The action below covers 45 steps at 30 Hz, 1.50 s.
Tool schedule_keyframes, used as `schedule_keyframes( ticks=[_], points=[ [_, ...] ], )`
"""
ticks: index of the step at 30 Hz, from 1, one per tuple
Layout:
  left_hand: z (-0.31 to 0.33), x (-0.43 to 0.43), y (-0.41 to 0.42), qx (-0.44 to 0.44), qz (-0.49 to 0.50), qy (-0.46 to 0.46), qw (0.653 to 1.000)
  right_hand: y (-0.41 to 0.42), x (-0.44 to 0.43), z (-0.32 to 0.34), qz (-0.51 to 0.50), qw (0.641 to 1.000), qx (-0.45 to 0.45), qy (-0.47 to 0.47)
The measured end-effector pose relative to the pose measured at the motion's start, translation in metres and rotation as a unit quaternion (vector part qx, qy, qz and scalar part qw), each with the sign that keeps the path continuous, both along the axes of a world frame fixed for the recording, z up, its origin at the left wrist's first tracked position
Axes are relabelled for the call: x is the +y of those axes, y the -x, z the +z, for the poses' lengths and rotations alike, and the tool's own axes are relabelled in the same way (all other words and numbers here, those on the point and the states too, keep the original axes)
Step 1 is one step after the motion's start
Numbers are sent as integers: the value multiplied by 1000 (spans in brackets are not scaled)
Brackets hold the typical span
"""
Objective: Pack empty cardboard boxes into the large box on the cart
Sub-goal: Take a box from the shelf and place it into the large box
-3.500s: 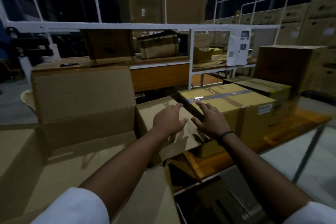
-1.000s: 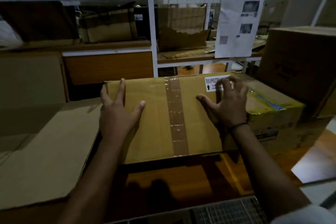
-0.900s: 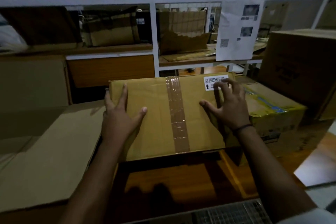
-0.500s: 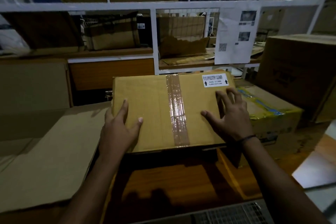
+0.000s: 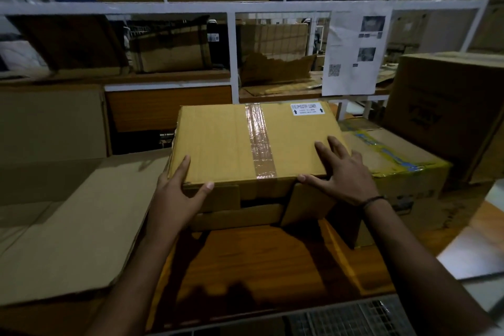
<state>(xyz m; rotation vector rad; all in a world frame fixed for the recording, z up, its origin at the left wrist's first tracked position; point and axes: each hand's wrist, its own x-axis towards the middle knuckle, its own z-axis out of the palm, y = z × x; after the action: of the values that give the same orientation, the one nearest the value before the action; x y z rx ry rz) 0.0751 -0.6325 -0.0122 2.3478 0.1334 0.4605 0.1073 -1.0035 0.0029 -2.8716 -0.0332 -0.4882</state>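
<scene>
Left hand (image 5: 174,199) grips the taped box (image 5: 231,144); right hand (image 5: 343,174) seemingly presses it.

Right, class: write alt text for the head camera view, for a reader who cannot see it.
Two bare hands hold a taped cardboard box: the left hand grips its near left corner, the right hand rests spread fingers on its top. An open cardboard flap lies to the left, a white rack stands behind.

Single head view, forward-down, close over hands (image 5: 256,188).
</scene>
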Motion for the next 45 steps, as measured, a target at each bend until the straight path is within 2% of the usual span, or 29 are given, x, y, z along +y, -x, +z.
schedule_keyframes(
  ticks=[5,7,10,15,19,23,26,29,33,36,40,45],
  points=[
    [9,-4,9,-50,46,-6,998,-7,-7,6,25,999,-32,-4],
    [10,-4,10,-73,61,0,995,-12,-5,4,16,997,-70,-8],
    [3,-6,6,-65,63,4,996,-18,2,-12,7,993,-118,-21],
    [-27,-13,3,-31,21,19,999,-11,18,-46,8,966,-182,-184],
    [-20,-12,-2,-44,48,4,998,-11,23,-45,1,962,-191,-196],
    [7,-8,-7,-105,95,-6,990,-17,25,-23,-6,947,-265,-181],
    [26,-6,-7,-177,123,25,976,-25,24,-5,5,928,-313,-201],
    [26,-5,-15,-179,111,50,976,-29,24,-3,21,936,-292,-195],
    [2,-10,-13,-60,88,25,994,-11,31,-30,-13,968,-204,-143],
    [-6,-12,-13,-49,96,11,994,-3,33,-42,-37,975,-173,-134],
    [2,-12,-14,-72,105,6,992,-10,30,-24,-53,977,-166,-120],
    [3,-15,-29,-27,93,-57,994,-36,33,-6,-69,995,-54,-48]
  ],
)
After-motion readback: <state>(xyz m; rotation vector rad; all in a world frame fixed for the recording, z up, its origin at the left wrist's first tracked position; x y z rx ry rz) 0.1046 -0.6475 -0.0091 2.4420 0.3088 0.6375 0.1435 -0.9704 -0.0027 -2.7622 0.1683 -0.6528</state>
